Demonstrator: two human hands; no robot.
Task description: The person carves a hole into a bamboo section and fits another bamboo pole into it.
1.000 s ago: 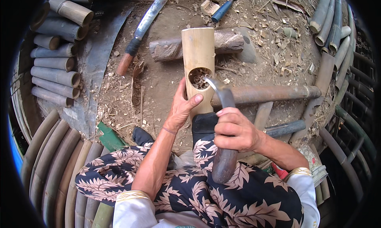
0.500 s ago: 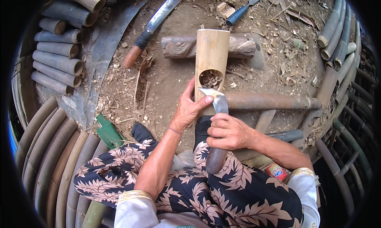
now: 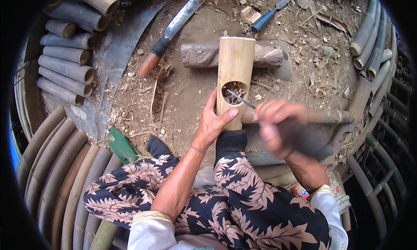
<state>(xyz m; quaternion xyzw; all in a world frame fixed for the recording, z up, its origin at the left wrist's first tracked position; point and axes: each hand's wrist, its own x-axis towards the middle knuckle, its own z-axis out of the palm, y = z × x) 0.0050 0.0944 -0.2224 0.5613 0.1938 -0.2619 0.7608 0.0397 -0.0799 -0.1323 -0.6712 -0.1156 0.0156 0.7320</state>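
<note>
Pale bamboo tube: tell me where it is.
In the head view, the bamboo tube is just right of centre, with the left hand around its lower part and its upper part overlapping the log.

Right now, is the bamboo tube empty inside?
Not empty: pale curled shavings show inside the cut-open bamboo tube. How deep they lie, I cannot tell.

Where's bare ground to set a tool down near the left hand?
Mostly bare dirt lies between the left hand, the log and the curled strip. Crowded right of the bamboo tube: right hand, knife, horizontal pole.
</note>
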